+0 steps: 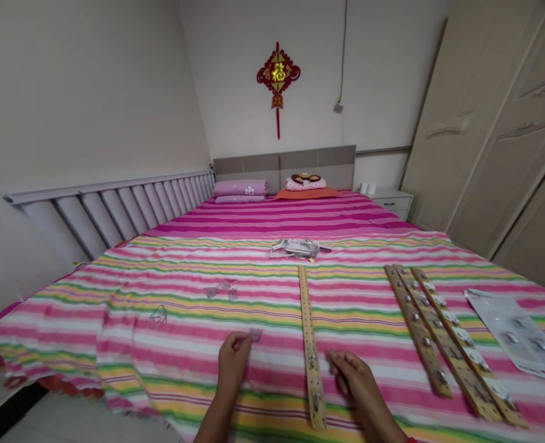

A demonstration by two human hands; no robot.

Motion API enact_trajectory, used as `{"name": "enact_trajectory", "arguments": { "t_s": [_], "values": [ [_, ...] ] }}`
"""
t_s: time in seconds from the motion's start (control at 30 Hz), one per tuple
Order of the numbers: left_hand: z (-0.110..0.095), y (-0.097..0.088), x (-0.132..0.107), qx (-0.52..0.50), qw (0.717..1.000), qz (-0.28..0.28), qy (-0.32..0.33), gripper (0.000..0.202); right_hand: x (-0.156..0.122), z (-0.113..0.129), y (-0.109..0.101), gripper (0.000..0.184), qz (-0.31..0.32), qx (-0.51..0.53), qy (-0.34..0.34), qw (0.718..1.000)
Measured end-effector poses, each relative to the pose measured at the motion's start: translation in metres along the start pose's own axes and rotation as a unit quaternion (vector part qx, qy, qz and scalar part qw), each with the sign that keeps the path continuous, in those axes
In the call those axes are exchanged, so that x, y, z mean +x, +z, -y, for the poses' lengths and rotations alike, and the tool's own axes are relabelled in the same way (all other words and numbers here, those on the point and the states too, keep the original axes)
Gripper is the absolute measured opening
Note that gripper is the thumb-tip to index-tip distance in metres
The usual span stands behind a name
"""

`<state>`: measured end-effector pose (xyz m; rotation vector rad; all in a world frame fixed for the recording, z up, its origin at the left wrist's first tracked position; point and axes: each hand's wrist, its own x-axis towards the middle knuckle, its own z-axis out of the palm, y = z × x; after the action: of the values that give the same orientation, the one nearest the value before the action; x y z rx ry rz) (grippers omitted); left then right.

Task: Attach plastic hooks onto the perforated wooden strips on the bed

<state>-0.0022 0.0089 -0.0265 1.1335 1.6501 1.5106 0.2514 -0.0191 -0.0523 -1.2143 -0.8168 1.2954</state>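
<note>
Across the striped bed (180, 363) I see a perforated strip (308, 320) lying at twelve o'clock, with three more strips (438, 332) at one to two. My left hand (233, 358), at eleven, has its fingers curled at a small clear packet (255, 335), though I cannot tell whether it pinches it. My right hand (353, 376), at one, bends loosely just beside the perforated strip, its grip unclear.

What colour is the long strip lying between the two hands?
Yellowish tan; the strip shows best in the head view.
</note>
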Motion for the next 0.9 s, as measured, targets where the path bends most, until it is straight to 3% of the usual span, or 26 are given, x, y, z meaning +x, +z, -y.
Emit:
{"name": "enact_trajectory", "arguments": {
  "t_s": [0.1,0.17,0.27,0.37,0.47,0.57,0.67,0.8,0.9],
  "values": [
    [-0.013,0.000,-0.012,0.023,0.997,-0.002,0.077,0.027,-0.004,0.007,0.002,0.047,-0.001,0.005,-0.007,1.000],
    [-0.023,0.000,-0.022,0.059,0.984,-0.008,0.166,0.020,-0.009,0.014,0.006,0.047,0.018,0.002,-0.012,1.000],
    [-0.040,0.001,-0.041,0.115,0.942,0.002,0.316,0.007,-0.020,0.026,0.017,0.047,0.060,-0.001,-0.018,0.998],
    [-0.056,0.006,-0.061,0.133,0.891,0.003,0.434,0.014,-0.034,0.039,0.029,0.045,0.104,-0.006,-0.026,0.994],
    [-0.067,0.010,-0.076,0.133,0.850,0.007,0.509,0.023,-0.044,0.049,0.034,0.042,0.115,-0.011,-0.042,0.992],
    [-0.078,0.011,-0.084,0.106,0.845,0.075,0.518,0.025,-0.048,0.057,0.030,0.042,0.091,0.006,-0.054,0.994],
    [-0.091,0.009,-0.087,0.073,0.856,0.191,0.475,0.019,-0.048,0.064,0.022,0.042,0.087,0.034,-0.048,0.994],
    [-0.106,0.004,-0.086,0.064,0.843,0.347,0.405,0.010,-0.053,0.073,0.013,0.041,0.207,0.046,0.003,0.977],
    [-0.111,0.000,-0.084,0.071,0.842,0.423,0.327,0.008,-0.060,0.077,0.010,0.033,0.319,0.031,0.045,0.946]
  ]
}}
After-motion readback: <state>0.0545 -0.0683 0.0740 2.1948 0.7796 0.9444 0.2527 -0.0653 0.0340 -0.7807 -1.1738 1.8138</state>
